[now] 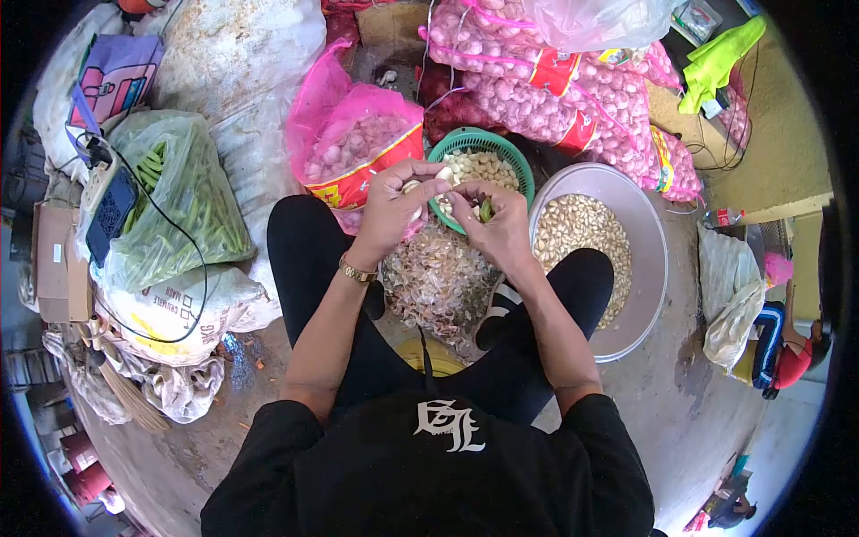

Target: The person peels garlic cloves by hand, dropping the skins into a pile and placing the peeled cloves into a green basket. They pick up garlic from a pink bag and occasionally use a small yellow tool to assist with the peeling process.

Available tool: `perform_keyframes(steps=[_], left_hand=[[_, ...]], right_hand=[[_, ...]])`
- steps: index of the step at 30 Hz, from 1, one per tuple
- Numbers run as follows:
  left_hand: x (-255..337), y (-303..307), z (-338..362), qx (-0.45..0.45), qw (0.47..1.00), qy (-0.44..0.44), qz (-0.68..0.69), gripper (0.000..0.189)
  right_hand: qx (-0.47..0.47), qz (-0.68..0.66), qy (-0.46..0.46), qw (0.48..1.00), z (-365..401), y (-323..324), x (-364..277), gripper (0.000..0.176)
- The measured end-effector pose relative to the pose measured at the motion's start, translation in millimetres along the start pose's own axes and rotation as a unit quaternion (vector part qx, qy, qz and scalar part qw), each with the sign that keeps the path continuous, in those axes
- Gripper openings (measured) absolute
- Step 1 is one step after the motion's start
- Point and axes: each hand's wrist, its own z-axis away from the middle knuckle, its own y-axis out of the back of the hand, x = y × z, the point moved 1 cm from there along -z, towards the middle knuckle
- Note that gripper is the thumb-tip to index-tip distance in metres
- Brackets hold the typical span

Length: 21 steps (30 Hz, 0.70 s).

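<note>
My left hand [398,204] is closed, with a pale garlic clove [445,174] at its fingertips and more whitish garlic showing against the palm. My right hand [497,229] is closed close beside it, thumb and fingers bent around a small green and dark object [485,210] whose kind I cannot make out. Both hands are above the near rim of a green plastic basket [528,170] holding peeled cloves. Below them, between my legs, lies a heap of garlic skins [434,277].
A wide pale basin [658,277] of unpeeled cloves stands by my right leg. An opened pink mesh sack of garlic [353,148] and stacked full sacks [555,107] are ahead. Left are a bag of green vegetables [183,206], a phone [112,213] and its cable. Another person [792,353] sits far right.
</note>
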Motion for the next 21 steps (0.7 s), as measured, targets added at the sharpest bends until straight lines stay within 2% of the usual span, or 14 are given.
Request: perform_keyframes(steps=[3,6,9,11,15,17,21], left_hand=[[-4.4,-2.7,0.2,0.001,1.000,-0.017,-0.018,0.023],[-13.4,-4.2,0.1,-0.002,1.000,0.016,0.025,0.023],[-19.2,-7.8,-2.3,0.025,1.000,-0.017,0.005,0.022],[-21.9,-8.6,-3.0,0.036,0.998,-0.040,-0.027,0.024],[-23.1,-10.0,-4.6,0.036,0.996,-0.043,-0.064,0.024],[-20.6,-11.0,-5.0,0.032,0.999,0.009,-0.033,0.026],[0.1,-9.2,-6.7,0.044,0.996,0.058,0.054,0.029]], right_hand=[[0.006,0.039,-0.015,0.999,0.1,3.5,-2.7,0.015],[0.015,0.064,-0.007,0.998,0.5,4.1,1.7,0.016],[0.041,0.054,0.039,0.997,0.6,2.8,5.9,0.017],[0.014,0.070,-0.030,0.997,0.6,5.4,6.2,0.016],[0.025,0.078,-0.020,0.996,-0.9,6.3,9.7,0.014],[0.043,0.055,0.014,0.997,-3.4,7.7,10.8,0.012],[0.086,0.046,-0.006,0.995,-2.7,14.3,22.8,0.011]])
